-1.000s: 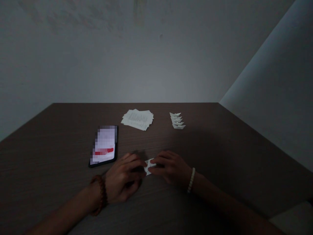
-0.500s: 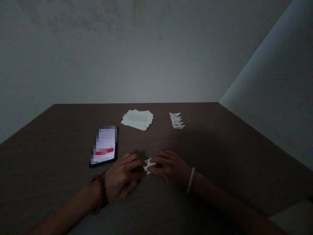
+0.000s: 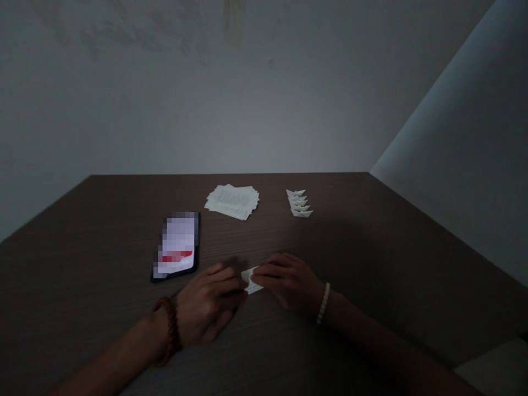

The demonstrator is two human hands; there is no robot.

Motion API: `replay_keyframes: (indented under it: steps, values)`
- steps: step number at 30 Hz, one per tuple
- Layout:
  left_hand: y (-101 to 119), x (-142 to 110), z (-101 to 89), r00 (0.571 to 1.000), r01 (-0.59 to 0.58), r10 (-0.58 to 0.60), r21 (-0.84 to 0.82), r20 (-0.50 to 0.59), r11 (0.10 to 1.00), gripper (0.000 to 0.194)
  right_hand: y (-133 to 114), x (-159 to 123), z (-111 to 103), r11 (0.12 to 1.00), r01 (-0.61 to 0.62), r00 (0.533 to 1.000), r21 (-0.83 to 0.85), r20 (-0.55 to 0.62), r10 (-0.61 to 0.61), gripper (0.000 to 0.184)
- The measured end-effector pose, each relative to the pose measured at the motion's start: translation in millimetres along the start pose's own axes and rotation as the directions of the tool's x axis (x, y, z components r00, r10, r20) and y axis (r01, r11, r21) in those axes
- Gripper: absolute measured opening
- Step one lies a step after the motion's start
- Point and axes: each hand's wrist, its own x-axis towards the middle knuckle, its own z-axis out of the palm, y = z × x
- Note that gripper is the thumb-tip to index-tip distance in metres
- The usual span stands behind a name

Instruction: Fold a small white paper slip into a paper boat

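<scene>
A small piece of printed white paper (image 3: pixel 252 279) lies on the dark wooden table (image 3: pixel 264 352), between my two hands. My left hand (image 3: pixel 214 300), with a brown beaded bracelet at the wrist, pinches the paper's left end. From the other side, my right hand (image 3: pixel 291 279) has its fingers closed over the right part of the paper, which they hide. A pale beaded bracelet circles that wrist. Beyond the right hand, several small folded paper boats (image 3: pixel 301 213) stand in a row.
Left of the boats lies a loose stack of printed paper sheets (image 3: pixel 233 202). A phone (image 3: pixel 177 242) with a lit, blurred screen rests to the left, close to my left hand. The table's far edge meets a grey wall (image 3: pixel 264 121).
My left fingers have drawn together at the paper's left end, and the right fingers have shifted slightly, so more of the paper's middle shows. The other things stay put.
</scene>
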Motion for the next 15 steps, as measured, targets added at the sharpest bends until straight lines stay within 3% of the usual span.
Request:
replay_keyframes:
  steps: [10, 15]
  values:
    - [-2.5, 0.4, 3.3, 0.987, 0.088, -0.088, -0.003, -0.131, 0.996, 0.029, -2.2, 1.1, -4.4, 0.998, 0.017, 0.996, -0.060, 0.091, -0.011, 0.027]
    - [-1.2, 0.4, 2.8, 0.996, 0.076, -0.071, 0.090, -0.058, 0.993, 0.028, -2.0, 1.1, -3.2, 0.999, 0.013, 0.997, -0.049, 0.071, -0.009, 0.027]
